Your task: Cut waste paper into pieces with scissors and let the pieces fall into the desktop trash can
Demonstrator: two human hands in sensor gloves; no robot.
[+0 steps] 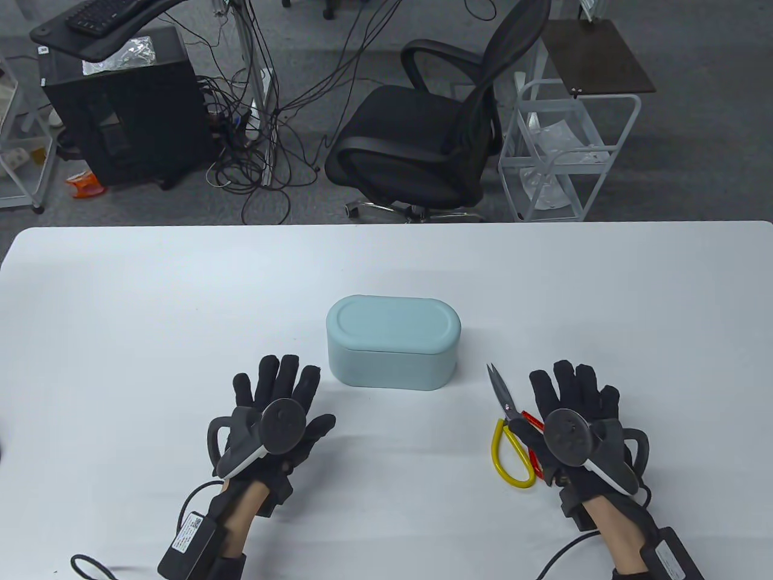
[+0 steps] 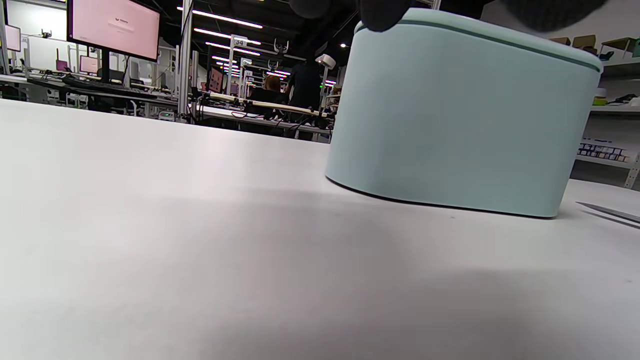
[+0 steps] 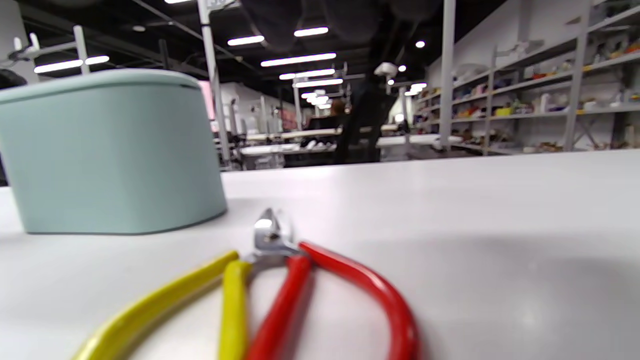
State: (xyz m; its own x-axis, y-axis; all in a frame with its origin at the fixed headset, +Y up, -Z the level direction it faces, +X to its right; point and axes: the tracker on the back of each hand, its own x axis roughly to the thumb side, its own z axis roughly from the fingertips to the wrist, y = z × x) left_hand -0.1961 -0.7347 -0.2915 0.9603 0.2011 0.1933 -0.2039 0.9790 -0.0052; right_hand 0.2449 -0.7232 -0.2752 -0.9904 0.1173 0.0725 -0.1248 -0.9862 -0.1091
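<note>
Two hands flat on the desk (image 1: 121,290), palms down, fingers straight, neither gripping anything. Left hand (image 1: 275,411) sits at about 7 o'clock from the trash can (image 1: 394,339), apart from it. Right hand (image 1: 570,417) at about 4 o'clock from the can, lying over the red loop of the scissors (image 1: 510,423); whether it actually touches the handle I cannot tell. Scissors lie flat just right of the can, blades shut and pointing to 12 o'clock, yellow loop exposed on the left, red loop mostly under the glove; right wrist view shows both loops and the pivot close up. Can lid looks closed, seam visible in left wrist view. No waste paper visible in any view, so the cut has not started; my read is the step in hand is picking up the scissors. To do it well: thumb into one loop, fingers into the other, lift clear of the desk before opening the blades, keep the tips away from the can wall. Lid likely needs opening first or pieces will not drop in. Left hand should fetch the paper and hold it over the opening. Writing: a white label on the left wrist pack (image 1: 188,531), too small to read; no brand readable on can or scissors.
</note>
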